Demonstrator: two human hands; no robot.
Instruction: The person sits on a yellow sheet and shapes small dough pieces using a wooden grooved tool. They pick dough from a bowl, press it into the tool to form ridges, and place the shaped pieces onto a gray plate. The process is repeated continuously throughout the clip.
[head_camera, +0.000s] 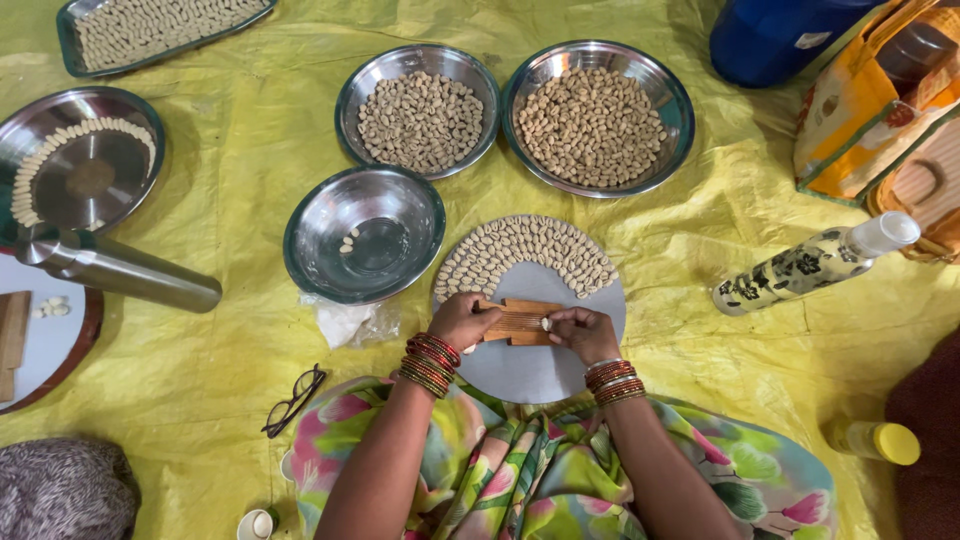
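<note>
Your left hand (462, 318) is holding the wooden block (520, 322), lying sideways between your hands. Your right hand (583, 331) is pinching a small dough bit (546, 324) at its right end.

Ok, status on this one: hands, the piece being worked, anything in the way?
Left hand steadying ridged wooden board. Right hand pressing small dough piece on it. Shaped pieces arc the round tray beyond, apart.

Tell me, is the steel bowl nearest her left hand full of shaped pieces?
No, that steel bowl by the left hand holds only a few pale pieces.
</note>
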